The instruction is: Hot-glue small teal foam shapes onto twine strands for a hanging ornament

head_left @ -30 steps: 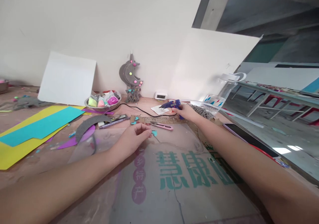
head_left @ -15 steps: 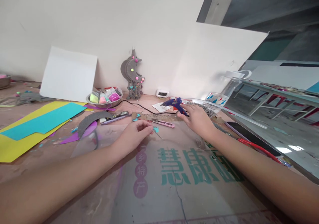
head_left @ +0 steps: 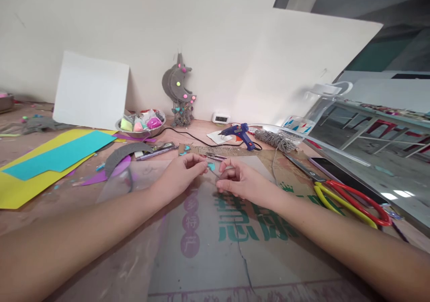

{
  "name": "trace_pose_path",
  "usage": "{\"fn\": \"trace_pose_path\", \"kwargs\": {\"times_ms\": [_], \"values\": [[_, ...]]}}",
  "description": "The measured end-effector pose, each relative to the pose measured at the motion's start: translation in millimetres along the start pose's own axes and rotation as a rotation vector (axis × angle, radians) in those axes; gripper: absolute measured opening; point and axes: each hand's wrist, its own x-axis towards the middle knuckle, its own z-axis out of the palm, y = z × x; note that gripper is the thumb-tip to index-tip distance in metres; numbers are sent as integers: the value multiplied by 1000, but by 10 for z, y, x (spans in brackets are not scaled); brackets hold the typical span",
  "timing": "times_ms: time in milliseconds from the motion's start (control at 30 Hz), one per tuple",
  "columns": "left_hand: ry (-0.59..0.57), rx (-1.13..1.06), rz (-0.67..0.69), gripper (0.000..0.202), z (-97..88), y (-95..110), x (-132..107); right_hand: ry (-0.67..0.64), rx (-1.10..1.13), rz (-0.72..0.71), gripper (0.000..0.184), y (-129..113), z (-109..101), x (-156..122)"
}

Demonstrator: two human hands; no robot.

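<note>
My left hand (head_left: pixel 186 174) is closed in a pinch above the printed sheet, its fingertips on a small teal piece (head_left: pixel 211 166). A short grey string (head_left: pixel 214 173) trails from that piece toward my right hand (head_left: pixel 243 181). The fingers of my right hand are curled, with thumb and fingertips at the string's end. Just behind the hands lies a craft knife (head_left: pixel 215 156), partly hidden by them. A blue glue gun (head_left: pixel 240 134) rests farther back, apart from both hands.
Scissors (head_left: pixel 331 192) and a phone (head_left: pixel 346 179) lie at the right, near a grey string bundle (head_left: pixel 275 141). A clear jug (head_left: pixel 312 107) stands behind. At left are a teal sheet (head_left: pixel 63 154) and a bowl of clay (head_left: pixel 141 132). A grey moon ornament (head_left: pixel 179 87) hangs on the wall.
My right hand has left the glue gun and come down and left to the string beside my left hand. The glue gun stays on the table. The view has shifted slightly.
</note>
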Motion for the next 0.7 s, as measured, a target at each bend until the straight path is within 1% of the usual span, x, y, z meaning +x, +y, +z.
{"fn": "trace_pose_path", "kwargs": {"times_ms": [67,167,267,433,533,700], "values": [[-1,14,8,26,0,-12,7,68,-91,-50,28,14,-16,-10],[-15,4,2,24,9,-26,7,194,-263,-84,18,39,-39,-20],[-19,2,-25,23,24,-20,-3,261,-385,-128,17,64,-55,-17],[-23,34,-33,22,34,12,-25,308,-526,-274,15,68,-58,-12],[-31,56,-16,20,31,19,-35,329,-555,-311,15,56,-47,-20],[-43,83,-18,19,28,33,-44,353,-586,-377,20,50,-30,-43]]}}
